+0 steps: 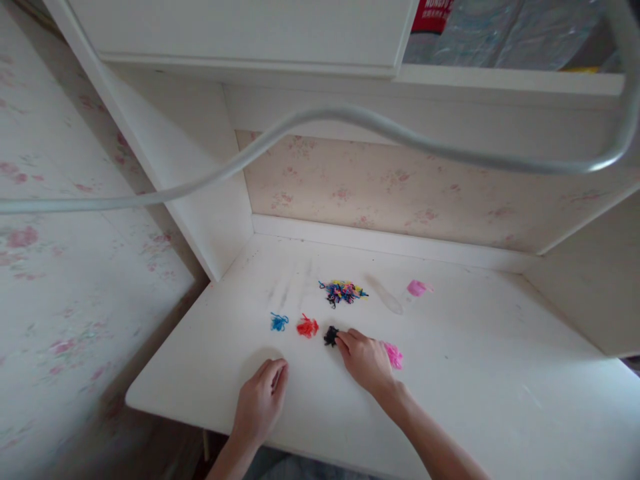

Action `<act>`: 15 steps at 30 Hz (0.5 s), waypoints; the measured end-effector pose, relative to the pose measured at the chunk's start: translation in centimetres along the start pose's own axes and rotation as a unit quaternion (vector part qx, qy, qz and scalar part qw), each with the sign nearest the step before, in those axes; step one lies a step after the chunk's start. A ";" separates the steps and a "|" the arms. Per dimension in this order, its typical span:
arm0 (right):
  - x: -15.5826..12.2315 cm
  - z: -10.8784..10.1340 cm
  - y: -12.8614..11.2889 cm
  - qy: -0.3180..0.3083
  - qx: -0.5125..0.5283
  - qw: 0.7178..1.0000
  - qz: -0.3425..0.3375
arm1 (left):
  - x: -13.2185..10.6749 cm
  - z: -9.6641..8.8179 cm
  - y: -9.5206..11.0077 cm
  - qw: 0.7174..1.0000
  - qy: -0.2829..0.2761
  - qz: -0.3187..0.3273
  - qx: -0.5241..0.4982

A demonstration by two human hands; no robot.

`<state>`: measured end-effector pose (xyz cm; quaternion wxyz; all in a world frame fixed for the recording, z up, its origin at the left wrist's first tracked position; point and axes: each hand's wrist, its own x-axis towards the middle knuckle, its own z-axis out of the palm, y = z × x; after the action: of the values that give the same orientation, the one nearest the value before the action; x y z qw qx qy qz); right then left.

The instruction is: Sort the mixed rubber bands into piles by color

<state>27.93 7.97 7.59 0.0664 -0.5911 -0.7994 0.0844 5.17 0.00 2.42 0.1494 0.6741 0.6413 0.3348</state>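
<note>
My right hand reaches to a small black pile of thin strands, its fingertips pinched at the pile's right edge. The strands look like yarn bits or small elastic bands; I cannot tell which. Curled closed near the front of the table, my left hand shows nothing between its fingers. To the left of the black pile lie a red pile and a blue pile. A pink pile is partly hidden behind my right hand. Farther back sits a mixed multicoloured pile.
A small pink item lies at the back right of the white table. A pale cable or tube crosses the upper view. Overhead is a cabinet, with wrapped bottles on its shelf.
</note>
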 end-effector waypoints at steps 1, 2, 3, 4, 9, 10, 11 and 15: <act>-0.1 -0.1 0.1 0.003 0.000 1.000 0.000 | 0.0 0.0 0.0 1.000 -0.002 0.000 0.000; -0.2 -0.2 0.1 0.006 0.000 1.000 0.000 | -0.1 0.0 0.1 1.000 -0.007 -0.002 -0.001; -0.4 -0.4 0.2 0.010 0.000 1.000 0.001 | -0.2 -0.1 0.1 1.000 -0.013 -0.006 -0.003; -0.7 -0.5 0.3 0.016 0.004 1.000 0.003 | -0.2 -0.1 0.1 1.000 -0.018 -0.010 -0.004; -3.6 -0.7 1.6 0.079 0.115 0.990 0.022 | 0.4 -0.1 1.0 0.999 -0.032 -0.022 0.001; -4.5 -0.4 2.0 0.094 0.146 0.984 0.035 | 0.8 -0.1 1.4 0.999 -0.039 -0.023 0.005; -5.4 0.0 2.5 0.109 0.174 0.977 0.053 | 1.3 -0.2 2.0 0.999 -0.046 -0.021 0.011; -9.7 2.5 5.1 0.155 0.224 0.950 0.151 | 4.7 -0.2 4.8 0.997 -0.063 0.013 0.051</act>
<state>34.98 0.05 3.99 0.3061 -0.6806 -0.6415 0.1775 8.53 3.81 6.80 0.1506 0.7087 0.6381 0.2605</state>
